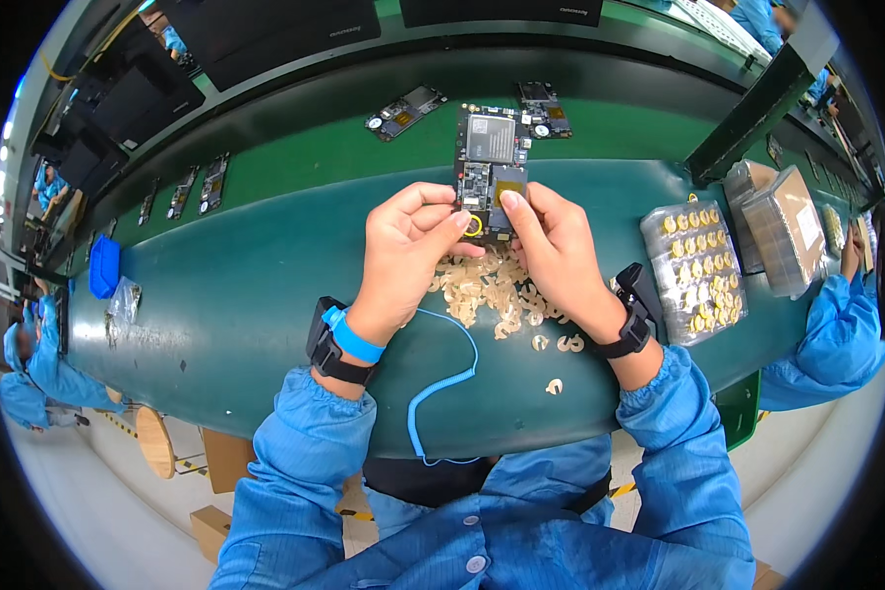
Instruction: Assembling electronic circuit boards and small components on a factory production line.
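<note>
Two-handed hold on a populated circuit board [484,175], lifted above the tabletop [265,295] at the centre of the view. The left hand [403,244] grips the lower left margin, its thumb close to a yellow-ringed round part [473,226]; the right hand [560,241] grips the lower right, thumb laid over the face. The fingers of both are closed on the board, though those behind it are hidden. Holding it by its lower end probably steadies it while leaving the upper components uncovered and facing the wearer.

Beneath and nearer the body lies a loose pile of small tan curved pieces [492,287], a few scattered apart toward the right forearm. A clear tray [656,258] stands to the right, apparently to keep its round gold pieces [698,243] sorted and within easy reach. Beyond the tabletop, further boards rest on a green strip [305,147], spaced out, perhaps to prevent contact. The blue wrist strap [356,337] and slack coiled cord [442,385] suggest grounding against static, the slack allowing free movement.
</note>
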`<state>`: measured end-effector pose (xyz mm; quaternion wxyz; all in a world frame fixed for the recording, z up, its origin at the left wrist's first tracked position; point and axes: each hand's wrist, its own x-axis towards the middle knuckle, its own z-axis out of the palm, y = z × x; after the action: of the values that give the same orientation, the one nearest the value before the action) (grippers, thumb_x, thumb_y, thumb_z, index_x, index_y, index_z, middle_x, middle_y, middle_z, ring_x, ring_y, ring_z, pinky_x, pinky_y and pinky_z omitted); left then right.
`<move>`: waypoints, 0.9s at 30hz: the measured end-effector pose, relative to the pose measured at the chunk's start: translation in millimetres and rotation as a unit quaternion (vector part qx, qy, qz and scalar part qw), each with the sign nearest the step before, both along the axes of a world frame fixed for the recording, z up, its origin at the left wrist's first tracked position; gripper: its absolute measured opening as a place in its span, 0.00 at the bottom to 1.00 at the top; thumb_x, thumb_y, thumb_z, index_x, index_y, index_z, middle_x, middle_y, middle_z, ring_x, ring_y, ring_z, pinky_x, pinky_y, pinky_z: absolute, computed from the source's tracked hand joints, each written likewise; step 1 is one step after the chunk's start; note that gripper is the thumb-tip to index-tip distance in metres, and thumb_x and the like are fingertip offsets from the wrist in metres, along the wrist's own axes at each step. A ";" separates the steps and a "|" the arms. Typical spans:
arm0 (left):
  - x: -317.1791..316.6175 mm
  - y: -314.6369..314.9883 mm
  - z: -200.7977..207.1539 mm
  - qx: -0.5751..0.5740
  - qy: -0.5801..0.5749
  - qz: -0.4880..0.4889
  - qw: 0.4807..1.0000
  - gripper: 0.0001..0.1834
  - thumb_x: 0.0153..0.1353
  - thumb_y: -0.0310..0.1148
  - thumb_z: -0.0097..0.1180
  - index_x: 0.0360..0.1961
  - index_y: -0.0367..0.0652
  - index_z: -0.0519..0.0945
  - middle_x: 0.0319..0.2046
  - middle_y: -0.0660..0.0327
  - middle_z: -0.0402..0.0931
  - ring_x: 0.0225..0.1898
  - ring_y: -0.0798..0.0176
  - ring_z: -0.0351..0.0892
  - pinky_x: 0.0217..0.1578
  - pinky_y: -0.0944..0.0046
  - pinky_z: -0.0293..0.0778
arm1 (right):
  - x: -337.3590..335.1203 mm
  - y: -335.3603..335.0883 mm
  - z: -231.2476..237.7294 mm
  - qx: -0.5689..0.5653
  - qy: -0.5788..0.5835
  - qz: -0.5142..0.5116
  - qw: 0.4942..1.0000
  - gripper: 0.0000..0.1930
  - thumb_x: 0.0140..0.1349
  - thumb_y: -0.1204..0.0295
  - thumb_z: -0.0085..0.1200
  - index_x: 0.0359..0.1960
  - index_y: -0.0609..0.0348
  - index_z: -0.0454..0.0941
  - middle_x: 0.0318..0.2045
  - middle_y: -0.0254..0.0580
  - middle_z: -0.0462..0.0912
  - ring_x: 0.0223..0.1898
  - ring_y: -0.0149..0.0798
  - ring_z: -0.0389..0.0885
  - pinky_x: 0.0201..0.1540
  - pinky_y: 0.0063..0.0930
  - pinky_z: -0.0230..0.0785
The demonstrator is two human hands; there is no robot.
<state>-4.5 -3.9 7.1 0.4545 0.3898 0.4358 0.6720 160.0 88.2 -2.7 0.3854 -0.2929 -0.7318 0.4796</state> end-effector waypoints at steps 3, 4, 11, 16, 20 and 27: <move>-0.7 -1.1 -0.6 -0.006 0.013 0.014 1.000 0.08 0.69 0.20 0.56 0.48 0.32 0.75 0.45 0.49 0.85 0.42 0.61 0.87 0.40 0.60 0.89 | -2.4 1.3 1.9 0.000 0.000 0.001 1.000 0.20 0.76 0.65 0.52 0.27 0.67 0.69 0.15 0.42 0.66 0.21 0.28 0.58 0.23 0.35 0.55; -2.1 0.3 1.2 0.004 0.013 0.010 1.000 0.08 0.69 0.20 0.57 0.48 0.32 0.75 0.44 0.49 0.85 0.42 0.61 0.87 0.40 0.60 0.89 | -2.4 1.0 3.4 0.006 0.000 0.001 1.000 0.20 0.76 0.65 0.52 0.27 0.67 0.69 0.16 0.42 0.66 0.21 0.29 0.58 0.23 0.35 0.55; -0.1 -0.3 -3.5 -0.004 0.011 0.013 1.000 0.08 0.69 0.21 0.57 0.48 0.31 0.76 0.44 0.49 0.85 0.42 0.61 0.87 0.40 0.60 0.89 | -1.5 1.6 0.5 -0.006 -0.014 0.004 1.000 0.19 0.76 0.65 0.52 0.28 0.67 0.71 0.16 0.40 0.68 0.20 0.28 0.62 0.23 0.34 0.58; 0.1 2.5 -4.7 -0.031 -0.011 0.005 0.999 0.10 0.71 0.25 0.55 0.50 0.30 0.76 0.45 0.49 0.85 0.42 0.59 0.88 0.41 0.60 0.89 | 1.8 3.1 9.1 -0.095 -0.002 0.031 0.995 0.19 0.77 0.62 0.51 0.29 0.62 0.74 0.18 0.30 0.73 0.20 0.22 0.71 0.22 0.23 0.63; -4.4 -0.6 -5.0 -0.013 -0.030 0.005 0.999 0.15 0.74 0.28 0.52 0.55 0.27 0.77 0.46 0.49 0.85 0.42 0.58 0.89 0.41 0.62 0.88 | -1.6 5.0 7.2 -0.119 0.005 0.040 0.992 0.19 0.78 0.60 0.50 0.30 0.60 0.75 0.18 0.29 0.74 0.18 0.20 0.69 0.20 0.20 0.60; -4.1 3.3 -18.9 -0.022 0.029 0.115 0.993 0.13 0.72 0.25 0.51 0.53 0.29 0.78 0.46 0.48 0.85 0.43 0.59 0.88 0.39 0.65 0.83 | -2.5 28.8 3.8 -0.024 -0.048 -0.045 0.998 0.21 0.78 0.61 0.49 0.27 0.61 0.75 0.15 0.29 0.71 0.15 0.22 0.65 0.18 0.24 0.57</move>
<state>-8.6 -0.5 -11.8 0.3694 0.3465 0.5054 0.6986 157.4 117.1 1.1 0.3639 -0.3573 -0.7242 0.4642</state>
